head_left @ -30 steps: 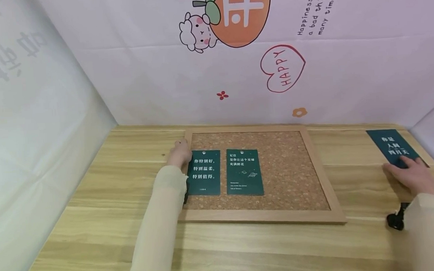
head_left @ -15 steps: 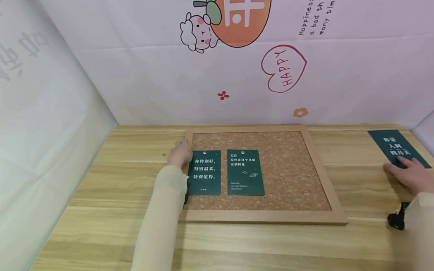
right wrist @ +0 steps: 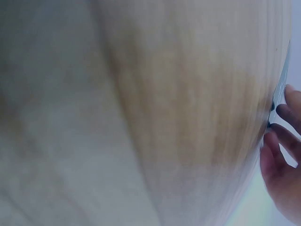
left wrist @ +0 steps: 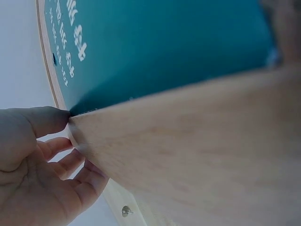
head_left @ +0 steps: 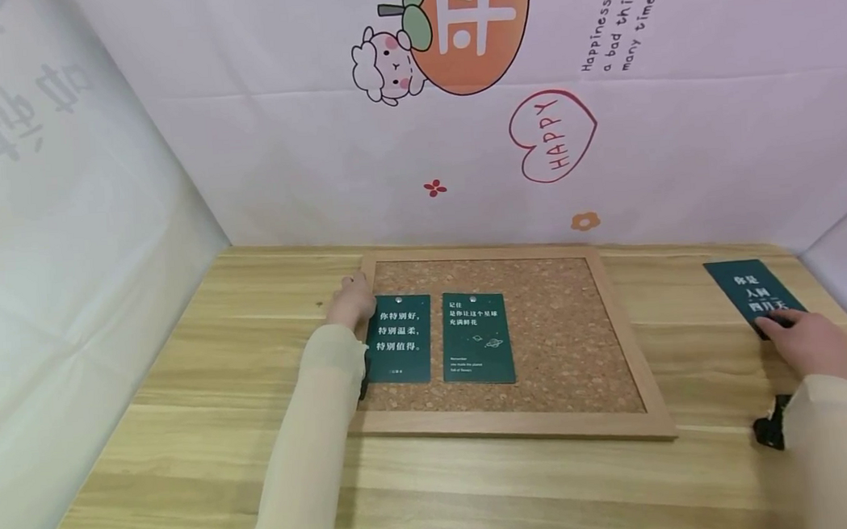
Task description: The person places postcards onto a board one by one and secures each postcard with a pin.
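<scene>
In the head view a wood-framed cork board (head_left: 559, 345) lies on the table, bearing two dark green cards with white writing: a left card (head_left: 403, 359) and a right card (head_left: 476, 350). My left hand (head_left: 351, 300) grips the board's left side; the left wrist view has its thumb (left wrist: 49, 120) on top at the edge of the left card and the other fingers against the frame's side. At the far right, my right hand (head_left: 810, 342) pinches the near end of a third green card (head_left: 741, 281). The right wrist view catches its fingertips (right wrist: 282, 110) at that card's thin edge.
A small metal tack (left wrist: 126, 211) lies beside the board's left side. White cloth (head_left: 279, 160) printed with cartoons and lettering rises behind the wooden table (head_left: 518, 493), and another white cloth (head_left: 87, 236) hangs at the left. A black wrist mount (head_left: 771, 425) sits at my right sleeve.
The third card has shifted left and slightly nearer, with my right hand's fingers drawn in on its near end. My left hand and the board stay in place.
</scene>
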A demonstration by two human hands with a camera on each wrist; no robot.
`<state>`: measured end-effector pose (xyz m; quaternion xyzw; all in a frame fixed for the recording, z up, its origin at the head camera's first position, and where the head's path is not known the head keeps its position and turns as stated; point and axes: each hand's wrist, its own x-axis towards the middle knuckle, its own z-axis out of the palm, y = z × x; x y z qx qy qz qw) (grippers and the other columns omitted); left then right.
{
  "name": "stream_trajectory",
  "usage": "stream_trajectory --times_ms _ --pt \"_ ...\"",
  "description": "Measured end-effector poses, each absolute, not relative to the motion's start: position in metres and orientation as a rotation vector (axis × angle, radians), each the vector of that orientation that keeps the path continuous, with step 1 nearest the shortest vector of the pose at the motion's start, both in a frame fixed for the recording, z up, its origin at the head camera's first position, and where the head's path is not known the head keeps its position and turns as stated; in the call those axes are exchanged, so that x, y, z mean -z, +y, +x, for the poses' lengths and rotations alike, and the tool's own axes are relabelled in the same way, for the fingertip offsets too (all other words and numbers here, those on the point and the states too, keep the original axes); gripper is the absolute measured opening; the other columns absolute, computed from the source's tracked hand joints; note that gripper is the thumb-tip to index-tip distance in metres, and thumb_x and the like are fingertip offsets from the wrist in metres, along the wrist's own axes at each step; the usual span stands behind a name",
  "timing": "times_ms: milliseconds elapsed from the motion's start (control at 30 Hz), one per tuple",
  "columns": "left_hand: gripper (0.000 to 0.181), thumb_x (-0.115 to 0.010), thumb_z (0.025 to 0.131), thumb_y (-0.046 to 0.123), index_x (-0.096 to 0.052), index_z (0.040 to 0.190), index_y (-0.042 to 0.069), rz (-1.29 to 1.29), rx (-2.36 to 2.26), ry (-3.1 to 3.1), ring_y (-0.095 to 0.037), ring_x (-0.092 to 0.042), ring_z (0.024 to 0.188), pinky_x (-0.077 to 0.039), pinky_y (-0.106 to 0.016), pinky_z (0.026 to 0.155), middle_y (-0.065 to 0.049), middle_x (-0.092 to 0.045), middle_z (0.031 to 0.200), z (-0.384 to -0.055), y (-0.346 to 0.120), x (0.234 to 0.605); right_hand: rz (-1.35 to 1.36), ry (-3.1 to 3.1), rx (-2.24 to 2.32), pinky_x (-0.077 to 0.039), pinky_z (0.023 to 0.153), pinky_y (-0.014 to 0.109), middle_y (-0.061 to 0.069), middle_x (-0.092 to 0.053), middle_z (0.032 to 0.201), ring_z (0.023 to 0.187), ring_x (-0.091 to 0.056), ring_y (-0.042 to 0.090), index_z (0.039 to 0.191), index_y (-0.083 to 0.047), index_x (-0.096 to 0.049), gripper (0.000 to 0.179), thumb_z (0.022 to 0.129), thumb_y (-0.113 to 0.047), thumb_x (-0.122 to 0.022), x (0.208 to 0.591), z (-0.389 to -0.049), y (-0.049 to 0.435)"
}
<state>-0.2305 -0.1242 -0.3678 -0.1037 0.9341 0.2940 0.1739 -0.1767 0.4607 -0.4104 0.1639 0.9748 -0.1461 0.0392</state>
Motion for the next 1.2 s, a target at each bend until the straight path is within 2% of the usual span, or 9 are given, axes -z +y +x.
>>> stream_trajectory --times_ms 133,233,333,433,567,733,967,1200 --pt "0.053 -0.031 0.102 0.01 -0.013 0.152 0.002 -0.296 -0.841 2.644 -0.042 -0.027 0.14 -0.026 -0.05 0.117 -0.023 -0.017 0.156 -0.23 -0.124 0.367 0.535 3.06 0.362 -0.042 0.082 0.06 0.043 -0.046 0.123 0.105 -0.047 0.058 0.12 0.014 -0.051 0.051 0.099 -0.032 -0.046 0.41 -0.175 0.456" --pt "0.054 -0.03 0.102 0.01 -0.012 0.152 0.003 -0.301 -0.85 2.634 -0.042 -0.026 0.14 -0.025 -0.05 0.117 -0.022 -0.016 0.156 -0.23 -0.125 0.366 0.56 3.075 0.326 -0.043 0.078 0.058 0.043 -0.049 0.118 0.102 -0.047 0.056 0.117 0.016 -0.052 0.05 0.098 -0.031 -0.049 0.409 -0.175 0.454" --pt "0.054 -0.03 0.102 0.01 -0.011 0.152 0.003 -0.304 -0.857 2.626 -0.042 -0.024 0.141 -0.024 -0.05 0.117 -0.022 -0.014 0.157 -0.23 -0.125 0.366 0.648 3.035 0.266 -0.04 0.088 0.059 0.046 -0.041 0.123 0.111 -0.04 0.057 0.123 0.018 -0.045 0.062 0.099 -0.038 -0.045 0.41 -0.175 0.454" --pt "0.054 -0.03 0.102 0.01 -0.011 0.152 0.003 -0.302 -0.86 2.628 -0.042 -0.023 0.142 -0.024 -0.05 0.118 -0.022 -0.014 0.157 -0.23 -0.124 0.367 0.709 2.975 0.217 -0.031 0.101 0.061 0.049 -0.027 0.131 0.121 -0.028 0.058 0.137 0.018 -0.028 0.079 0.099 -0.052 -0.034 0.412 -0.175 0.455" --pt "0.054 -0.03 0.102 0.01 -0.011 0.152 0.002 -0.297 -0.868 2.631 -0.043 -0.021 0.142 -0.023 -0.05 0.118 -0.023 -0.014 0.156 -0.231 -0.123 0.368 0.68 2.932 0.283 -0.025 0.105 0.065 0.05 -0.016 0.137 0.127 -0.019 0.061 0.143 0.015 -0.013 0.091 0.096 -0.063 -0.019 0.416 -0.173 0.46" --pt "0.053 -0.029 0.103 0.01 -0.011 0.152 0.002 -0.294 -0.856 2.637 -0.043 -0.022 0.142 -0.023 -0.05 0.118 -0.023 -0.015 0.156 -0.231 -0.124 0.368 0.7 2.884 0.385 -0.026 0.105 0.066 0.05 -0.016 0.137 0.127 -0.02 0.062 0.141 0.018 -0.015 0.093 0.095 -0.063 -0.018 0.417 -0.176 0.464" --pt "0.053 -0.03 0.102 0.01 -0.012 0.152 0.001 -0.299 -0.858 2.639 -0.042 -0.024 0.141 -0.024 -0.049 0.118 -0.023 -0.016 0.156 -0.231 -0.124 0.368 0.739 2.86 0.359 -0.037 0.098 0.062 0.05 -0.029 0.129 0.116 -0.036 0.06 0.134 0.026 -0.022 0.089 0.097 -0.055 -0.031 0.414 -0.182 0.461" --pt "0.054 -0.03 0.102 0.01 -0.011 0.152 0.001 -0.297 -0.851 2.637 -0.043 -0.023 0.141 -0.024 -0.05 0.118 -0.023 -0.014 0.156 -0.232 -0.123 0.368 0.761 2.875 0.418 -0.035 0.099 0.061 0.05 -0.029 0.129 0.117 -0.034 0.06 0.135 0.026 -0.022 0.092 0.095 -0.056 -0.037 0.415 -0.181 0.463"
